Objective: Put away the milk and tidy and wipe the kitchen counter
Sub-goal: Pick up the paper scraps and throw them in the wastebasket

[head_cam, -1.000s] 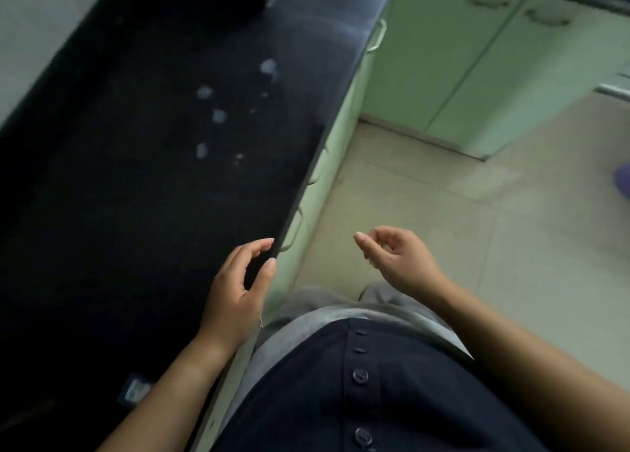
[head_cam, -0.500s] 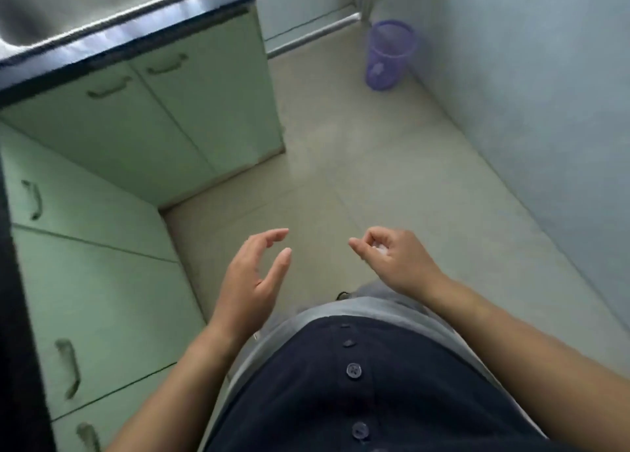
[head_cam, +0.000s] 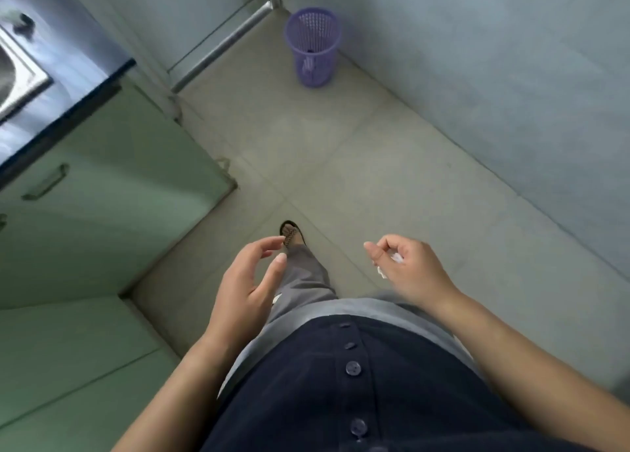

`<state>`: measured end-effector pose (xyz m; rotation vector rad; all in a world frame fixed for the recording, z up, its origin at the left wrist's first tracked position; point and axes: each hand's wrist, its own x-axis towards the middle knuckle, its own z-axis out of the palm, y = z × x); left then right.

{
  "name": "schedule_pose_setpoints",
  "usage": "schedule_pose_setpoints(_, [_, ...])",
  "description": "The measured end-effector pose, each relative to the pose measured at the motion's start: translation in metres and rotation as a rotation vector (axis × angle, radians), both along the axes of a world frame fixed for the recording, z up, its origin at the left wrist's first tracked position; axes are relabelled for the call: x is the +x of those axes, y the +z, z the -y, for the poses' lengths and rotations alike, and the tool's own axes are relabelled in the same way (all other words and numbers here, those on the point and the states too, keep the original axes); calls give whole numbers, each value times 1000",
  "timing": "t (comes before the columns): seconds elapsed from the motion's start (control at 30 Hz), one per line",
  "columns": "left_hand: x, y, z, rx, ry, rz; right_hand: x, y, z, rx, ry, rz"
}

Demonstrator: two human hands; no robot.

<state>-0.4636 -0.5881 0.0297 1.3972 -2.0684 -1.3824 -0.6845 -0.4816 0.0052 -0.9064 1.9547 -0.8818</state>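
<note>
A: How far along does the job look?

B: Hard to say in full. No milk shows anywhere, so I can't tell whether it has been put away. The person stands on the floor (head_cam: pixel 375 161) facing a purple bin (head_cam: pixel 313 47) by the far wall. The worktop (head_cam: pixel 68 62) is off at the upper left.

A: And the wiping?

B: My guess is that this is the tail end of it. The right hand (head_cam: pixel 409 267) has its fingers curled round a small paper wad (head_cam: pixel 395 258). It's white and crumpled, mostly hidden in the palm, with only scraps peeking out. With the bin straight ahead, I'd judge it's rubbish meant for dropping there.

A: The other hand?

B: The left hand (head_cam: pixel 245 281) holds nothing. Its fingers are loosely spread and gently curved, thumb apart from the rest.

A: What does the worktop look like?

B: Only a corner shows, dark and glossy with light glaring off it. It sits beside the edge of a steel sink (head_cam: pixel 13 76) and above pale green cupboards (head_cam: pixel 102 213). It's blurred, so I can't tell whether it's clean or marked. A couple of dim shapes lie at its far edge, too smeared to name.

A: So what's left?

B: Binning the wad, probably; the hand is well apart from the bin. Whether more tidying waits on the worktop can't be read from here.
</note>
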Motion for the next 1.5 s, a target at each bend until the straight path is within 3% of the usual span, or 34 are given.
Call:
schedule_pose_setpoints(0.33, [-71, 30, 244, -31, -28, -10, -90, 55, 239, -104, -70, -78])
schedule_pose_setpoints(0.63, [-174, 14, 388, 3, -97, 57, -189, 31, 346, -31, -175, -43])
schedule_pose_setpoints(1.0, [-347, 21, 556, -35, -110, 74, -361, 30, 549, 32, -49, -98])
schedule_pose_setpoints(1.3, [-400, -22, 692, 96, -81, 105, -399, -24, 675, 198, -20, -71])
schedule_pose_setpoints(1.5, [-459, -104, 794, 127, -146, 89, -428, -107, 787, 208, 79, -61])
